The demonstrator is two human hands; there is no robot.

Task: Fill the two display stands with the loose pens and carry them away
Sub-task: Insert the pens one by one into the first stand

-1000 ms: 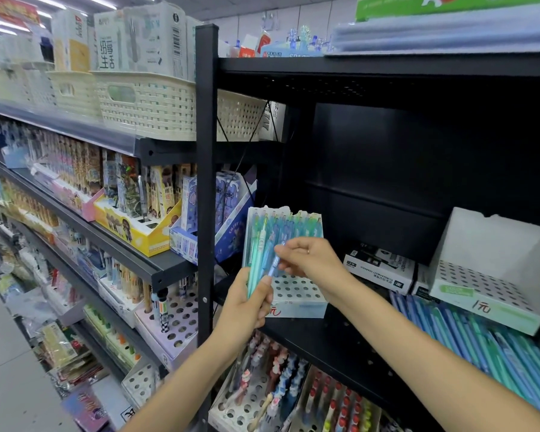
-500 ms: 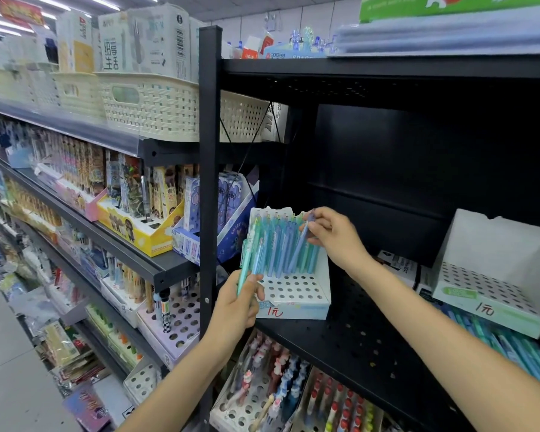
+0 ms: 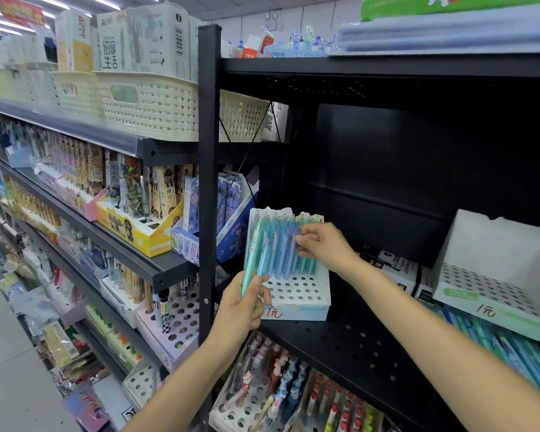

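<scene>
Shop aisle, black perforated shelf (image 3: 349, 347): left hand (image 3: 242, 310) grip clasps spare pens (image 3: 256, 260), right hand (image 3: 321, 247) pinches pen in stand (image 3: 296, 294) w/ 2nd stand (image 3: 493, 294) beside

A white perforated cardboard display stand (image 3: 296, 294) sits on the black perforated metal shelf (image 3: 349, 347), its rear rows filled with upright blue and teal plastic pens (image 3: 281, 247). The right hand (image 3: 321, 247) touches the upper parts of these standing pens, fingers bent against them. The left hand (image 3: 240, 310), in front of the stand's left edge, grips a small bunch of mint and blue loose pens (image 3: 256, 263). A second white perforated stand (image 3: 493, 291), holding no pens, sits further right, above a heap of loose blue pens (image 3: 505, 347).
</scene>
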